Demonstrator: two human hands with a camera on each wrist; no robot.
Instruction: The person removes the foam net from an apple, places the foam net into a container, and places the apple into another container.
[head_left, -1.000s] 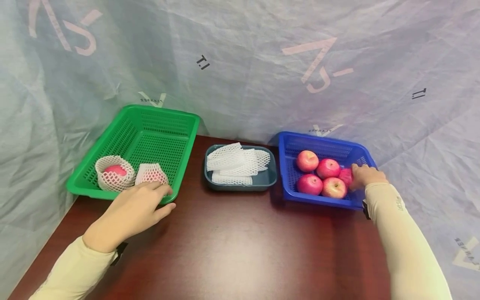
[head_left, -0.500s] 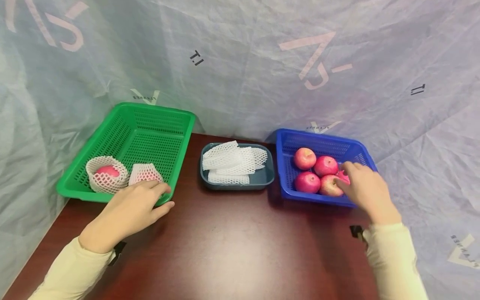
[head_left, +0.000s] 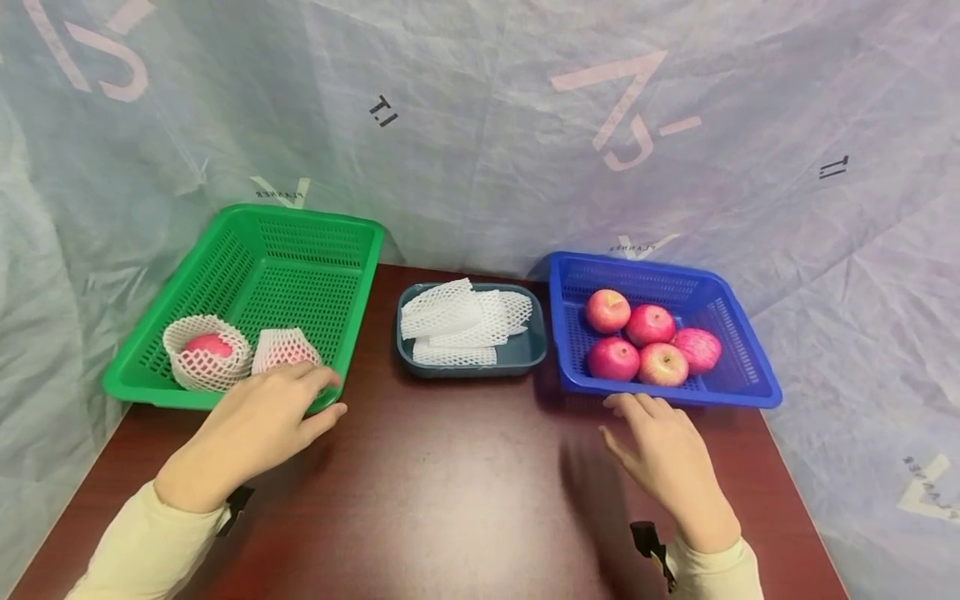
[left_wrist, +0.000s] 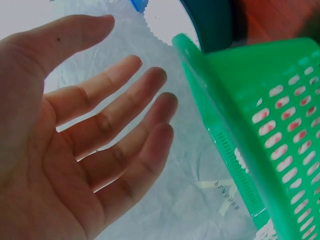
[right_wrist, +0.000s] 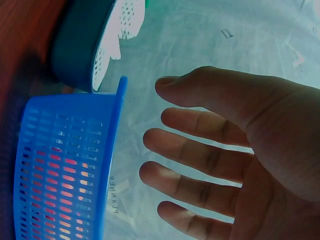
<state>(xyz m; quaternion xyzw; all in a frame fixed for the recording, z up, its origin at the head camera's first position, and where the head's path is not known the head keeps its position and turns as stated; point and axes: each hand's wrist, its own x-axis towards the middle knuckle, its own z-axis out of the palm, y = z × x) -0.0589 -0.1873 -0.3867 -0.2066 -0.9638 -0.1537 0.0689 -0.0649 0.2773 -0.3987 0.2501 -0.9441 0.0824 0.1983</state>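
Note:
My left hand [head_left: 251,423] hovers by the near right corner of the green basket [head_left: 362,304], fingers loosely bent; its palm holds nothing in the left wrist view. Inside that basket sit two apples in white foam nets, one net [head_left: 206,367] opened around its apple, the other net [head_left: 283,346] partly behind my fingers. On the right, my right hand [head_left: 667,458] is in front of the blue basket [head_left: 753,367], fingers relaxed and spread in the right wrist view, holding nothing. Several bare red apples [head_left: 651,325] lie grouped in the blue basket.
Between the baskets stands a dark teal tray [head_left: 531,350] with several flat white foam nets [head_left: 461,321]. All three containers rest on a reddish-brown table [head_left: 465,483]. A grey fabric sheet [head_left: 465,150] hangs behind and beside it.
My right hand has left the apple at the right of the blue basket and drawn back toward me, out over the table. The left hand stays by the green basket. The view shifts slightly.

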